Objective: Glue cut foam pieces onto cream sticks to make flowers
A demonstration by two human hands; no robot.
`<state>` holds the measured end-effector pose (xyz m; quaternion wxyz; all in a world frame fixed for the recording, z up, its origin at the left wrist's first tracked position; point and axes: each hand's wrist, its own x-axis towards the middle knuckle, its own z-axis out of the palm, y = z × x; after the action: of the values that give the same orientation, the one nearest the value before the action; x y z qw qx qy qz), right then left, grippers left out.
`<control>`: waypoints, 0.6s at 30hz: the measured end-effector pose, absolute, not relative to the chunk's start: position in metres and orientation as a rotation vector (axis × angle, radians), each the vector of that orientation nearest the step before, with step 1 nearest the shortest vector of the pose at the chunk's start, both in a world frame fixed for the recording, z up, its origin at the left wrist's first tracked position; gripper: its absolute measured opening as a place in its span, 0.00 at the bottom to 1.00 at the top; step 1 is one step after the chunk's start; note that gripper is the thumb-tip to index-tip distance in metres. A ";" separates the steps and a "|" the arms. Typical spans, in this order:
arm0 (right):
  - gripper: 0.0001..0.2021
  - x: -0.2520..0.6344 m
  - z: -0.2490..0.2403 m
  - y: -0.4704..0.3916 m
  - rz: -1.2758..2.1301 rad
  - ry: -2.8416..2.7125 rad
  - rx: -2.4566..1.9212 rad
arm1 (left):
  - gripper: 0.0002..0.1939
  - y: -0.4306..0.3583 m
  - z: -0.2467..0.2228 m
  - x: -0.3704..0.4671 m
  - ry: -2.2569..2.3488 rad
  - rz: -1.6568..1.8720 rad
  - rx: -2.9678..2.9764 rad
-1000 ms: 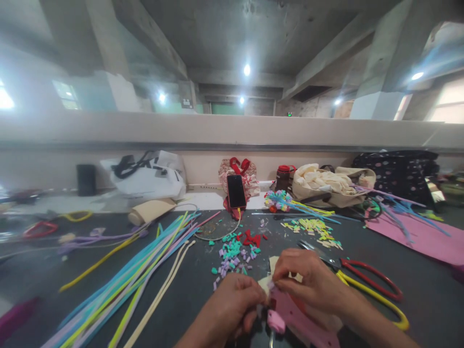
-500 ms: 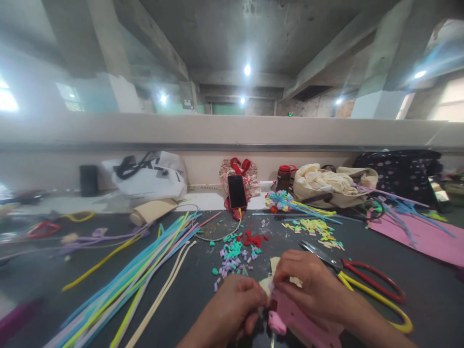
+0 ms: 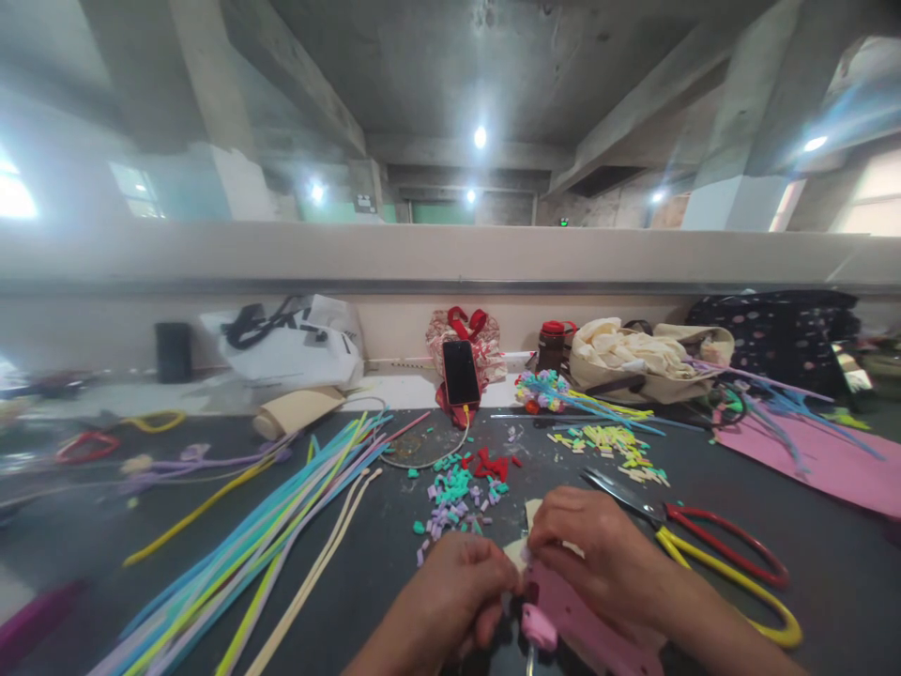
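Observation:
Low in the middle of the head view, my left hand (image 3: 468,587) has its fingers pinched together beside a cream piece (image 3: 517,552). Close by on the right, my right hand (image 3: 587,545) is closed too, its fingertips nearly meeting the left ones. What either hand pinches is too small to make out. Below my right hand lies a pink glue gun-like tool (image 3: 587,620), partly covered by that hand. A small pink rolled piece (image 3: 539,627) on a thin metal rod sits just under the fingertips.
Scissors (image 3: 658,512) lie right of my right hand. Small teal and purple pieces (image 3: 450,488), red pieces (image 3: 489,465) and yellow bits (image 3: 612,446) are scattered ahead. Long coloured strips (image 3: 267,545) stretch across the left. A phone (image 3: 461,373) leans at the back, near a bottle (image 3: 553,347).
My right hand has shifted very slightly to the left. My left hand and the things on the table look the same.

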<state>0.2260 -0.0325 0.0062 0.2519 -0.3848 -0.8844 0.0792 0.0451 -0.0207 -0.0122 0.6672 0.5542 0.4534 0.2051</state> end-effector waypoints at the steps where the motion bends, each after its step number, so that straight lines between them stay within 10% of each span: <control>1: 0.07 0.227 0.006 -0.032 0.221 -2.424 -1.028 | 0.09 -0.021 -0.012 0.045 1.019 0.464 1.248; 18: 0.09 0.231 0.008 -0.024 0.786 -1.873 -1.194 | 0.14 -0.023 -0.004 0.051 1.059 0.639 1.098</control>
<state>0.2314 -0.0239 0.0080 0.3827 -0.4682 -0.7344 0.3082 0.0508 -0.0226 -0.0041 0.6770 0.4887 0.4712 0.2844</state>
